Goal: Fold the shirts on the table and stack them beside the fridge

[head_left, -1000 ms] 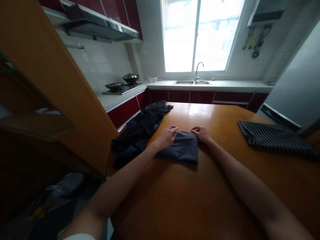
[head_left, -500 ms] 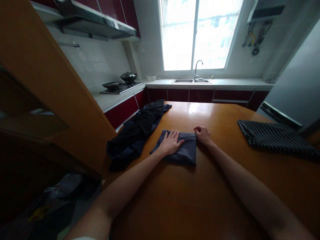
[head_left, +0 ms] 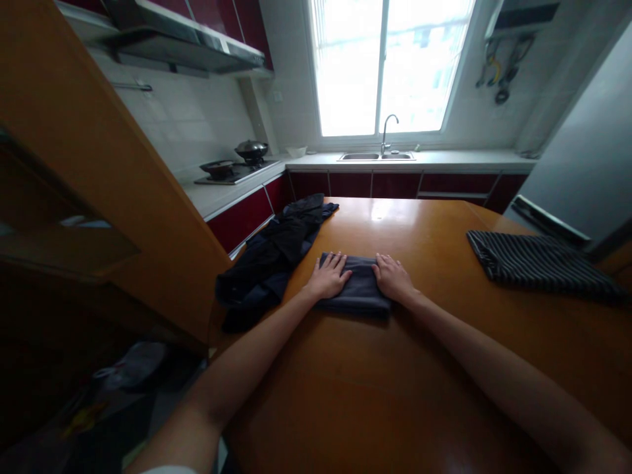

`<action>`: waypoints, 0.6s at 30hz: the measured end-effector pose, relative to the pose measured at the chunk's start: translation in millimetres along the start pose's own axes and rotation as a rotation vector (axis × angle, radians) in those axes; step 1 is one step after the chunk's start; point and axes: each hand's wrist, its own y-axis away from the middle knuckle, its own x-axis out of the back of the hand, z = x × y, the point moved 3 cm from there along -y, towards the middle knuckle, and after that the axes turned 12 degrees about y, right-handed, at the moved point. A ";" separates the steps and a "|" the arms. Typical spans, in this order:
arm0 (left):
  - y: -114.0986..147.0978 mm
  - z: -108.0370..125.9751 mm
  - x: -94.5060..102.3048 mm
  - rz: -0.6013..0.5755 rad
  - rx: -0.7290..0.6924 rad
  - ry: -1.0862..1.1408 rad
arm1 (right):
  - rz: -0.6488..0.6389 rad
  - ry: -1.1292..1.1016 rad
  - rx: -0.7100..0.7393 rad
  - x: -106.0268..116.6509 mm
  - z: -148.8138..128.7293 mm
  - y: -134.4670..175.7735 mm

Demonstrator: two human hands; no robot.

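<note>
Right hand (head_left: 392,278), earlier curled at a far corner, now rests flat, fingers extended, on the folded grey cloth (head_left: 362,289); left hand (head_left: 328,278) is spread on it too. With 2 palms down on the counter's (head_left: 375,375) cloth, smoothing seems underway.

A polished orange-brown wooden table (head_left: 385,388) is lit from its far side, where a patch of glare is thrown back by the surface. Near the middle, a dark grey-blue cloth (head_left: 363,286) is laid flat, folded into a compact rectangle. Along the table's left side, a heap of black and navy clothing (head_left: 279,247) is strewn lengthwise, its pieces bunched and overlapped, with a narrow strip of bare wood left between heap and folded cloth. At right, a dark striped fabric (head_left: 538,266) is spread in a flattened layer, set well apart from both.
</note>
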 end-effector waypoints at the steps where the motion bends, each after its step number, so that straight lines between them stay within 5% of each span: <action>1: 0.9 -4.4 1.7 -0.007 0.023 0.016 | -0.022 -0.026 -0.002 -1.4 7.2 -0.6; 6: 2.2 -25.0 6.2 0.031 0.144 0.094 | 0.035 -0.182 -0.023 -3.7 23.2 -2.9; 10: 1.7 -31.8 5.4 0.052 0.170 0.122 | 0.263 -0.380 -0.021 11.1 17.4 10.7; 13: 1.9 -30.6 5.0 0.044 0.159 0.121 | 0.393 -0.405 0.203 30.8 4.8 43.5; 18: 1.2 -29.0 4.8 0.059 0.157 0.093 | 0.238 -0.212 0.566 39.5 -12.2 97.7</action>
